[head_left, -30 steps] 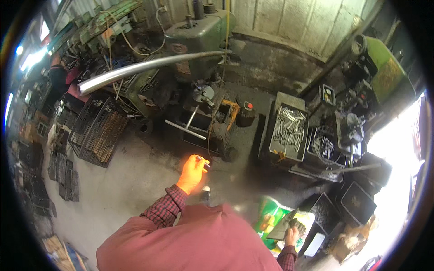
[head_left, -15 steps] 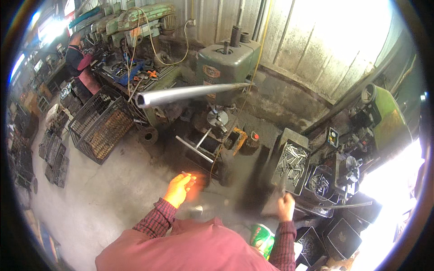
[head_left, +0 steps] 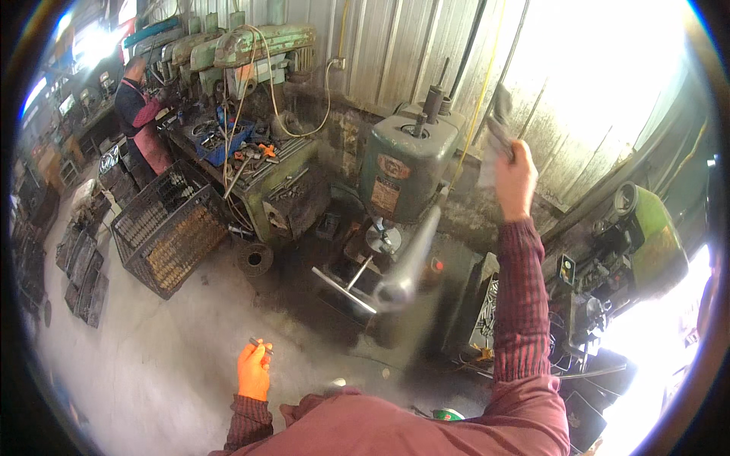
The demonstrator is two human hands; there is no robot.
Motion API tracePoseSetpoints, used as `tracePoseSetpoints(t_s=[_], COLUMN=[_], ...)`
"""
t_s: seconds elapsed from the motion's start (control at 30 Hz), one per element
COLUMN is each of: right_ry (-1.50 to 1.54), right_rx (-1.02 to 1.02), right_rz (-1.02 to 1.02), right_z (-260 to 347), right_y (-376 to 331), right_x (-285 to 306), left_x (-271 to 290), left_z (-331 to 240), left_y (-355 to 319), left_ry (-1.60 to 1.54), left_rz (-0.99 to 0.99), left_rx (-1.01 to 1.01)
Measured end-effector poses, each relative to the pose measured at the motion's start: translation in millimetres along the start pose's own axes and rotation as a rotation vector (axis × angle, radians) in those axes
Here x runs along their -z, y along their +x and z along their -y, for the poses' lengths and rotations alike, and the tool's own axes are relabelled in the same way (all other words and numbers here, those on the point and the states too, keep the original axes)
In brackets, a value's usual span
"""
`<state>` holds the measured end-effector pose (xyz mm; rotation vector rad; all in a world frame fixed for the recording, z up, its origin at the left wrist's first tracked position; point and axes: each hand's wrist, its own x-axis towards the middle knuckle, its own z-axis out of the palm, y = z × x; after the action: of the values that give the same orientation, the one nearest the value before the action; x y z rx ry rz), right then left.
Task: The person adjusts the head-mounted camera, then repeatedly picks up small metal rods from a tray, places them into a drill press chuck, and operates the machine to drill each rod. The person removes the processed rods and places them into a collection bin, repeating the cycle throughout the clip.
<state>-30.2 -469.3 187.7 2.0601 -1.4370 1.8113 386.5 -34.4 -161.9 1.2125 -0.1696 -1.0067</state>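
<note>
My left hand (head_left: 254, 371), in an orange glove, is closed around a short dark metal pin (head_left: 261, 347) in front of my body, low in the picture. Raised at the right is my bare right hand (head_left: 517, 178), its fingers wrapped round a dark, elongated thing (head_left: 499, 125) too blurred to name. Between the hands stands a green drill press (head_left: 407, 171). Its long tubular lever (head_left: 414, 258) points down toward me, apart from both hands. Below the press head are a round metal fixture (head_left: 383, 237) and a T-shaped handle (head_left: 353, 281).
At the right a tray of metal pins (head_left: 487, 315) is partly hidden by my right arm. Another green machine (head_left: 650, 235) stands beyond it. Black crates (head_left: 163, 235) sit on the floor at left, near a cluttered bench (head_left: 251, 163). A co-worker (head_left: 141, 114) stands farther back.
My right hand has risen from beside the pin tray to high on the right. My left hand has moved left and lower. The press lever has swung from pointing left to pointing down toward me.
</note>
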Motion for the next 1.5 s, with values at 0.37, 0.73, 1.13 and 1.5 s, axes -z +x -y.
tracePoseSetpoints(t_s=[0.37, 0.73, 1.13, 1.5], right_ry=[-0.017, -0.118, -0.387, -0.311], right_rx=[0.103, -0.921, -1.629, -1.621], right_rz=[0.08, 0.255, 0.122, 0.187], right_z=[-27, -79, 67, 69], right_y=[-44, -520, -853, -836], right_x=[-81, 221, 379, 403], left_x=[-144, -271, -325, -327], left_z=[-49, -2, 72, 93], left_y=[-12, -69, -150, -190], left_ry=[0.495, 0.634, 0.804, 0.92], left_rz=[0.48, 1.159, 1.462, 1.554], left_rx=[-0.23, -0.127, -0.865, -0.975])
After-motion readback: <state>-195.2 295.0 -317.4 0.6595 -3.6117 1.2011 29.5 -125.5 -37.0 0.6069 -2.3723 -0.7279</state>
